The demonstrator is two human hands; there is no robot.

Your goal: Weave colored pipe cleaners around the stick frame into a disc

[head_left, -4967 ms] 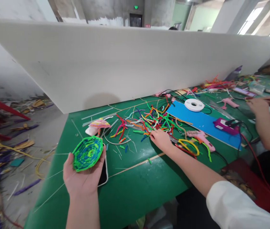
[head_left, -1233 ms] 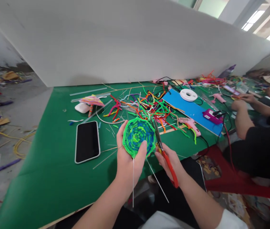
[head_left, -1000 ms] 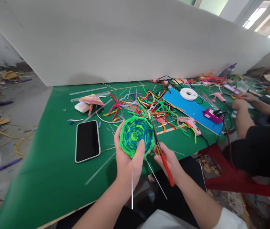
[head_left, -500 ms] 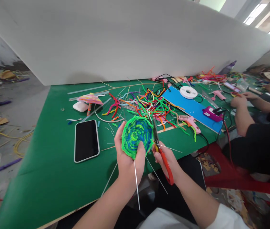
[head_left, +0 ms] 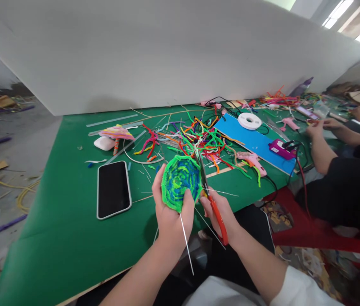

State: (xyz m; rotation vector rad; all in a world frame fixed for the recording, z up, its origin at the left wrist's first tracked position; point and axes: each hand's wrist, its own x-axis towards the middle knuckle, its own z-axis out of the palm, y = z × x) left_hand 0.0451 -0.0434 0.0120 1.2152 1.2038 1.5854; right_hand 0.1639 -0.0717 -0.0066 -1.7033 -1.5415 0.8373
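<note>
A round green-and-blue disc woven from pipe cleaners (head_left: 180, 176) lies in my left hand (head_left: 172, 219), thumb on its face, fingers behind it. Several thin white rods (head_left: 187, 244) stick out past its edge, toward me and to the right. My right hand (head_left: 221, 210) is wrapped round red-handled scissors (head_left: 217, 216). Their dark blades point up and away along the disc's right edge, close to a rod; whether they touch it I cannot tell. Beyond the disc spreads a tangle of coloured pipe cleaners (head_left: 207, 136).
On the green table (head_left: 65, 204) lie a phone (head_left: 113, 190), a pipe-cleaner umbrella (head_left: 117, 132) and a white case (head_left: 104, 143). To the right are a pink glue gun (head_left: 252, 162), a blue board (head_left: 262, 151), a white spool (head_left: 250, 120) and a purple power adapter (head_left: 282, 148). Another person's hands (head_left: 318, 126) work farther right.
The scissors and my right hand have shifted slightly left, and the blades sit nearer the disc's edge. The rod toward me now slants more to the right. The view has turned a little.
</note>
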